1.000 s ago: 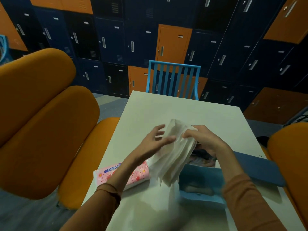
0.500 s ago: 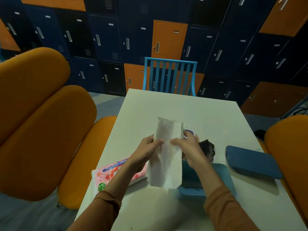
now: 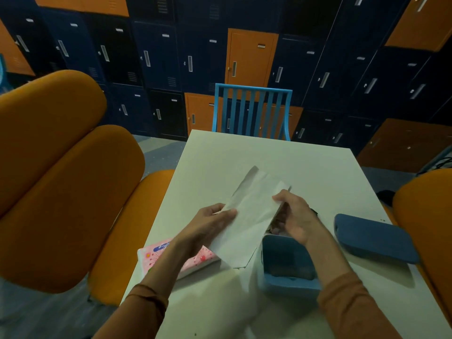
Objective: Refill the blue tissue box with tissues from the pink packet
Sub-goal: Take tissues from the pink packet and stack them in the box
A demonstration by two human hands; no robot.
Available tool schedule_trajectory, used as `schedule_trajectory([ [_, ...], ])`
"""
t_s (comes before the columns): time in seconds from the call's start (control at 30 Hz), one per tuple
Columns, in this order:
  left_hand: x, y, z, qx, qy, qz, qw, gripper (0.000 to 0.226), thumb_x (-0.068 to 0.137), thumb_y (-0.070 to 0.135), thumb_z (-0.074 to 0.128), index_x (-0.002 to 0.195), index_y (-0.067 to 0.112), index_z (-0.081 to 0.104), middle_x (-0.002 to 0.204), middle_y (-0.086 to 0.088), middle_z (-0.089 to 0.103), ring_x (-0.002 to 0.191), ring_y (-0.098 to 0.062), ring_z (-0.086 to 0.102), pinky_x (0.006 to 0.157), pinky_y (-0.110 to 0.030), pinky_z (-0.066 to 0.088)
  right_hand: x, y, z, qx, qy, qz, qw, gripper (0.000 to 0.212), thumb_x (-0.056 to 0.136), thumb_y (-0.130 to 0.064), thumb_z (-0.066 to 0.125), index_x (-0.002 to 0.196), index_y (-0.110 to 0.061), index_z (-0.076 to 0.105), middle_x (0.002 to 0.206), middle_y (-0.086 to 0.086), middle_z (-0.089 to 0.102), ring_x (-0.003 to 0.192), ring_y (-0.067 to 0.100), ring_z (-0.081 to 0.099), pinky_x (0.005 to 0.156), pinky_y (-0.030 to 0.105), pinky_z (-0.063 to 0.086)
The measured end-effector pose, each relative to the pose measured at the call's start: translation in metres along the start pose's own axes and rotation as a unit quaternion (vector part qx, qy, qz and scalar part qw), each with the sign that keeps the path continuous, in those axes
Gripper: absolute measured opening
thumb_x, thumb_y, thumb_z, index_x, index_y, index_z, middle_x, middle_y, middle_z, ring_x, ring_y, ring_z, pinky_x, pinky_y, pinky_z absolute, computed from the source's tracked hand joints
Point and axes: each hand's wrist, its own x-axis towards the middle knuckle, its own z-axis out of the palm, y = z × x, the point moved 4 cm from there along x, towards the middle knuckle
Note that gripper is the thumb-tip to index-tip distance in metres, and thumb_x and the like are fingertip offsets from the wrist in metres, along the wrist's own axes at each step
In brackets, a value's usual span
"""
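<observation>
Both hands hold a flat white stack of tissues (image 3: 247,216) above the table, tilted with its far end to the right. My left hand (image 3: 208,223) grips its left edge, thumb on top. My right hand (image 3: 296,214) pinches its right edge. Below and to the right stands the open blue tissue box (image 3: 288,263), its inside dark. The pink packet (image 3: 195,260) lies on the table under my left forearm, partly hidden. The box's blue lid (image 3: 371,237) lies to the right.
The white table (image 3: 293,162) has a light blue slatted chair (image 3: 252,108) at its far end. Orange padded seats (image 3: 61,179) flank the table on the left and right (image 3: 428,216). A small dark object (image 3: 314,212) sits behind my right hand. Lockers fill the background.
The tissue stack went from a loose drooping bunch to a flat stack, then tilted so its top leans right. Both hands stayed on its edges above the box.
</observation>
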Motion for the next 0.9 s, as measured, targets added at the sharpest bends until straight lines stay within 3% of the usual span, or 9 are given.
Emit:
schedule_trajectory([
  [0.07,0.001,0.009,-0.002,0.025,-0.061,0.005,0.998,0.038,0.087,0.034,0.067,0.117,0.012,0.063,0.113,-0.010,0.070,0.103,-0.029,0.068,0.094,-0.043,0.053,0.000,-0.009,-0.010,-0.032,-0.046,0.014,0.998,0.053,0.069,-0.045,0.070,0.105,-0.007,0.059,0.079,0.012,0.058,0.075,0.031,0.055,0.070,0.042,0.050],
  [0.13,0.002,0.019,0.002,0.055,-0.112,0.000,0.992,0.043,0.084,0.036,0.068,0.120,0.013,0.062,0.114,-0.009,0.070,0.103,-0.028,0.068,0.091,-0.039,0.054,-0.001,-0.019,-0.022,-0.068,-0.070,0.006,0.995,0.061,0.069,-0.046,0.076,0.113,-0.007,0.061,0.098,0.016,0.067,0.094,0.036,0.061,0.088,0.046,0.052],
  [0.27,0.005,0.040,0.015,0.017,-0.107,-0.017,0.994,0.037,0.083,0.038,0.064,0.105,0.010,0.068,0.098,-0.010,0.073,0.078,-0.020,0.070,0.069,-0.027,0.058,-0.009,-0.034,-0.039,-0.088,-0.065,-0.015,0.994,0.046,0.071,-0.019,0.073,0.112,-0.002,0.061,0.101,0.015,0.070,0.088,0.027,0.067,0.064,0.032,0.057],
  [0.4,0.012,0.025,0.032,-0.231,-0.068,-0.078,0.967,0.040,0.087,0.048,0.058,0.103,0.012,0.069,0.100,-0.011,0.073,0.083,-0.024,0.070,0.082,-0.036,0.053,-0.012,-0.016,-0.061,0.017,0.010,-0.030,0.999,0.031,0.082,-0.007,0.066,0.112,-0.001,0.061,0.093,0.012,0.068,0.079,0.023,0.065,0.054,0.031,0.058],
  [0.47,0.014,0.013,0.045,-0.263,-0.041,-0.082,0.960,0.040,0.084,0.040,0.063,0.107,0.008,0.068,0.096,-0.013,0.073,0.079,-0.024,0.071,0.076,-0.037,0.056,-0.016,-0.007,-0.070,0.031,0.023,-0.029,0.999,0.028,0.084,-0.008,0.065,0.111,-0.004,0.061,0.094,0.012,0.067,0.080,0.024,0.063,0.057,0.032,0.058],
  [0.57,0.025,0.000,0.053,-0.215,0.070,-0.035,0.973,0.056,0.080,0.022,0.074,0.130,0.010,0.052,0.111,-0.012,0.067,0.089,-0.025,0.069,0.063,-0.033,0.058,-0.024,-0.002,-0.086,0.017,0.017,-0.028,0.999,0.030,0.083,-0.011,0.065,0.113,-0.013,0.061,0.100,0.010,0.067,0.089,0.024,0.062,0.070,0.037,0.058],
  [0.67,0.031,0.000,0.058,-0.124,0.135,0.025,0.983,0.050,0.083,0.020,0.073,0.127,0.027,0.049,0.117,-0.010,0.059,0.089,-0.024,0.067,0.056,-0.027,0.055,-0.032,-0.001,-0.111,-0.007,-0.013,0.009,1.000,0.041,0.077,-0.022,0.066,0.117,-0.015,0.059,0.108,0.012,0.064,0.097,0.027,0.060,0.073,0.039,0.057],
  [0.8,0.038,0.021,0.078,-0.018,0.008,0.082,0.996,0.034,0.085,0.016,0.071,0.115,0.028,0.061,0.105,-0.015,0.065,0.076,-0.019,0.066,0.062,-0.029,0.053,-0.032,-0.007,-0.135,-0.002,-0.047,0.042,0.998,0.051,0.077,-0.034,0.069,0.123,-0.014,0.059,0.117,0.014,0.065,0.104,0.029,0.062,0.080,0.041,0.057],
  [0.9,0.044,0.034,0.094,0.026,-0.029,0.099,0.994,0.018,0.087,0.015,0.069,0.104,0.023,0.068,0.096,-0.009,0.067,0.074,-0.016,0.063,0.063,-0.029,0.052,-0.026,-0.015,-0.140,-0.059,-0.025,0.021,0.998,0.043,0.078,-0.024,0.072,0.119,-0.017,0.063,0.111,0.010,0.068,0.096,0.025,0.067,0.084,0.040,0.056],
])
